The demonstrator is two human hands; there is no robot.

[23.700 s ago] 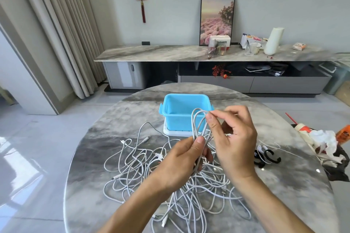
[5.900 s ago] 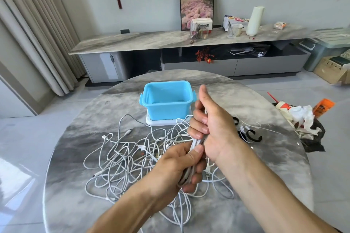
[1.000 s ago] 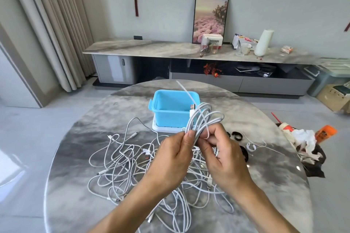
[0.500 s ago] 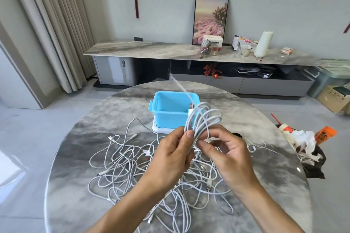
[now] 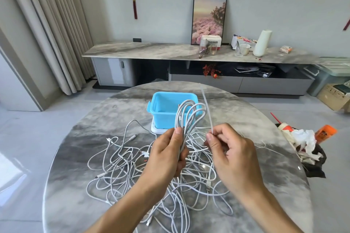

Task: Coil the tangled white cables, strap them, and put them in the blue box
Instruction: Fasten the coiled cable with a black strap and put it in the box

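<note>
Upright, left hand (image 5: 166, 154) fingers clench the coiled cable (image 5: 186, 117); right hand (image 5: 230, 149) fingers pinch a strap (image 5: 206, 108).

A round grey marble table (image 5: 75, 157) carried everything. A loose tangle of white cables (image 5: 132, 164) spread over its middle and reached toward the near edge, with several plug ends lying out on the left side of the heap. Behind the tangle, toward the far edge, a blue box (image 5: 164, 117) stood on a flat white base (image 5: 156, 129) that rested on the tabletop. A single thin white cable (image 5: 265, 147) trailed away from the heap toward the right edge. The marble showed darker grey bands across its width.
</note>
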